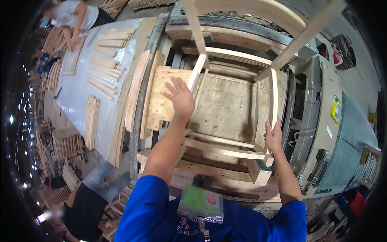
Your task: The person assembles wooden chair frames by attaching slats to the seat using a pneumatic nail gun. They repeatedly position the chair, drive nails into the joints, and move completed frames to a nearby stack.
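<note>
A pale wooden chair frame [231,151] lies in a wooden jig [225,99] in front of me, its long back posts pointing away. My left hand [179,96] is spread out beside the frame's left rail, over a plywood block [157,101]. Whether its palm presses on the rail or the block is hard to tell. At the near right corner, my right hand [274,136] grips the right side rail, thumb on the inner side and fingers toward the outside.
Left stands a plastic-covered table [80,94] with several wood strips [92,121]. A person [82,18] works at its far end; another person [84,207] is at lower left. On the right-hand bench lie a nail gun [320,167] and a yellow item [335,109].
</note>
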A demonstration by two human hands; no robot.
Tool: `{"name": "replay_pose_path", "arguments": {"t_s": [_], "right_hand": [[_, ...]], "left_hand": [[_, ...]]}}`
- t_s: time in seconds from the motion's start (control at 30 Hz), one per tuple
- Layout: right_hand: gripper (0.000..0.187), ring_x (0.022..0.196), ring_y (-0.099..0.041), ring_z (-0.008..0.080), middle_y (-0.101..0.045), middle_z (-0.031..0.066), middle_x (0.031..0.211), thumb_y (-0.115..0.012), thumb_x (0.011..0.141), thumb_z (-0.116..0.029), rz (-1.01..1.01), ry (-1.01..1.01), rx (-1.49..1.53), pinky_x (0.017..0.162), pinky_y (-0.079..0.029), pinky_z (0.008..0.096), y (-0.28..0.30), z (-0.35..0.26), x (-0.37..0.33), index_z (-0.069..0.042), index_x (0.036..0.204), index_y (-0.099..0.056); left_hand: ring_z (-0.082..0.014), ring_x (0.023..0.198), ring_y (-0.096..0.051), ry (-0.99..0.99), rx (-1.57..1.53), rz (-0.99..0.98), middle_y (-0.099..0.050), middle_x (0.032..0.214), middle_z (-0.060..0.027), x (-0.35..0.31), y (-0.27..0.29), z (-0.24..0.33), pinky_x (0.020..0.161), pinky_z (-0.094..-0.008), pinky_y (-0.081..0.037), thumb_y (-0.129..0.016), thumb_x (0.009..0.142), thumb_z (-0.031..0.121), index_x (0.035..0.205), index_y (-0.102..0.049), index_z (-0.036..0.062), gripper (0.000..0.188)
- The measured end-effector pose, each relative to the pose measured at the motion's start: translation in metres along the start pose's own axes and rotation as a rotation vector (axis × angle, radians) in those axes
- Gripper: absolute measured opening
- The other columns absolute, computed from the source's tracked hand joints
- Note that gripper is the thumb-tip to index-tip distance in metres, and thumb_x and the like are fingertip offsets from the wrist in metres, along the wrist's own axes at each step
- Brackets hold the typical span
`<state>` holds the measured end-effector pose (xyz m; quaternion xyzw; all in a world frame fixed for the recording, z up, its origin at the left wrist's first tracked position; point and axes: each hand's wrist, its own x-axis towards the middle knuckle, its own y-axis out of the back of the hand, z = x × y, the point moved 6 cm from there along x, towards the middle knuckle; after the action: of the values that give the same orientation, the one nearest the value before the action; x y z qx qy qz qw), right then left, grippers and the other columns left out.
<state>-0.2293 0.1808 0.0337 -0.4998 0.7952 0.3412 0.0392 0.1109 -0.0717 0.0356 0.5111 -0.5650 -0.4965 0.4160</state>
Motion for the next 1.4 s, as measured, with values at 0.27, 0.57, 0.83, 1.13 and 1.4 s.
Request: {"name": "replay_pose_path", "arguments": {"t_s": [0.27, 0.57, 0.83, 1.13, 1.4], "right_hand": [[0.048, 0.116, -0.062, 0.0454, -0.064, 0.0259, 0.125, -0.059, 0.104, -0.028, 0.126, 0.133, -0.669, 0.1, -0.05, 0.0497, 0.119, 0.006, -0.095, -0.002, 0.144, -0.057], [0.035, 0.084, -0.072, 0.0437, -0.073, 0.0237, 0.09, -0.052, 0.107, -0.033, 0.478, -0.583, -1.168, 0.073, -0.055, 0.0542, 0.236, 0.129, -0.271, -0.002, 0.099, -0.067], [0.037, 0.079, -0.074, 0.0443, -0.073, 0.0265, 0.081, -0.053, 0.106, -0.029, 0.461, -0.46, -1.227, 0.071, -0.057, 0.0535, 0.221, 0.119, -0.271, 0.001, 0.089, -0.068], [0.038, 0.081, -0.072, 0.0467, -0.072, 0.0288, 0.082, -0.053, 0.106, -0.03, 0.468, -0.468, -1.186, 0.073, -0.056, 0.0562, 0.222, 0.124, -0.27, 0.001, 0.09, -0.068], [0.04, 0.085, -0.071, 0.0495, -0.072, 0.0293, 0.086, -0.05, 0.107, -0.034, 0.482, -0.511, -1.118, 0.076, -0.054, 0.0593, 0.223, 0.125, -0.272, -0.001, 0.095, -0.068]], "left_hand": [[-0.0613, 0.152, -0.018, 0.039, -0.104, -0.034, -0.016, 0.169, -0.0336, -0.004, -0.008, -0.006, 0.116, -0.0808, -0.018, -0.071, 0.085, 0.012, 0.16, -0.021, -0.012, 0.094], [-0.0611, 0.152, -0.018, 0.035, -0.094, -0.05, -0.017, 0.169, -0.0331, 0.001, 0.0, 0.002, 0.117, -0.0788, -0.02, -0.07, 0.087, 0.009, 0.16, -0.02, -0.0117, 0.091], [-0.0628, 0.152, -0.017, 0.032, -0.127, -0.059, -0.018, 0.168, -0.034, -0.003, 0.002, -0.001, 0.116, -0.0805, -0.019, -0.067, 0.088, 0.003, 0.159, -0.023, -0.0124, 0.085], [-0.0634, 0.15, -0.02, 0.03, -0.175, -0.009, -0.021, 0.166, -0.035, -0.004, 0.005, -0.002, 0.115, -0.0821, -0.018, -0.063, 0.089, 0.001, 0.158, -0.025, -0.0128, 0.079], [-0.0613, 0.151, -0.022, 0.023, -0.166, -0.002, -0.021, 0.166, -0.0343, -0.011, 0.01, -0.001, 0.114, -0.0815, -0.02, -0.062, 0.088, 0.001, 0.157, -0.027, -0.0123, 0.078]]}}
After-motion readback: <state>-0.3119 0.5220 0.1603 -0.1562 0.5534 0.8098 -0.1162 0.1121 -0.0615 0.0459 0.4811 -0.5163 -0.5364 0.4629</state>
